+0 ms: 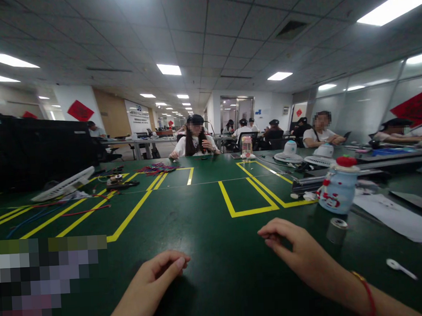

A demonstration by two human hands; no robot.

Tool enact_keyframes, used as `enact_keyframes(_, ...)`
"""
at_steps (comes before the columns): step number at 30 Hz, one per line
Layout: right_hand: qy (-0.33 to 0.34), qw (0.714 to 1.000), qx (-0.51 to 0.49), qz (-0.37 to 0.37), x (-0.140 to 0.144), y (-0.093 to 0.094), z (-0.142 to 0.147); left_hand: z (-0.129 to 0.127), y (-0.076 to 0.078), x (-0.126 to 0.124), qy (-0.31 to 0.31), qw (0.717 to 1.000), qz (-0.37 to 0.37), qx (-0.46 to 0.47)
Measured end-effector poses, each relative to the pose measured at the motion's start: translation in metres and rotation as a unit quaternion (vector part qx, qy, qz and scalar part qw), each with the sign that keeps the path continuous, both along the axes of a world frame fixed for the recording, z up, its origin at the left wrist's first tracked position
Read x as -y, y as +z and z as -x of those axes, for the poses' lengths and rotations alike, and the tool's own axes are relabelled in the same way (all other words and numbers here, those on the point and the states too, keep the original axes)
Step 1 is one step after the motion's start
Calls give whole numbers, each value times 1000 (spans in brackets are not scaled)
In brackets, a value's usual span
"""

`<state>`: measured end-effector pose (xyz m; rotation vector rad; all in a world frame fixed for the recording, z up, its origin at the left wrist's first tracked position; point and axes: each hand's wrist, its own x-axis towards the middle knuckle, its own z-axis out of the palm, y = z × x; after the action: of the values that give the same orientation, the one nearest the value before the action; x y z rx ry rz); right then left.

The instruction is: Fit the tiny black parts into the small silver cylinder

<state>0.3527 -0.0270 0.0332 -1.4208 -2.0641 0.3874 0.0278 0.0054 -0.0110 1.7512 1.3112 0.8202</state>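
My left hand (159, 270) rests low over the green table (208, 233), fingers loosely curled, holding nothing. My right hand (293, 248) hovers just right of it, fingers bent and slightly apart, also with nothing in it; a red cord circles its wrist. Nearest to the right hand are a small grey roll (337, 230) and a pale blue bottle with a red cap (340, 189). A white spoon (400, 268) lies further right.
Yellow tape lines (248, 198) mark boxes on the table. Red and blue wires (75, 210) and a white fan (64, 184) lie at the left, white paper (401, 218) at the right. Several people sit at the far side.
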Motion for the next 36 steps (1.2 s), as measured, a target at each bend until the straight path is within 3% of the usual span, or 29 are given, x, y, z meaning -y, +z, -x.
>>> enact_keyframes(4, -120, 986, 101, -56, -10, 18, -53, -1, 1, 0, 1, 1000, -6, -1)
enact_keyframes(8, -259, 941, 202, -85, -17, 30, -124, -2, 1, 0, 5, 1000, -5, 1)
enact_keyframes(13, -293, 934, 199, -37, -21, 17, -178, -3, 2, 1, 3, 1000, -6, -2)
enact_keyframes(19, -287, 943, 170, -11, -28, 3, -188, -2, 1, 3, 7, 1000, -4, 1)
enact_keyframes(36, -282, 951, 125, 20, -20, 14, -180, -4, 5, 2, 0, 1000, -9, -8)
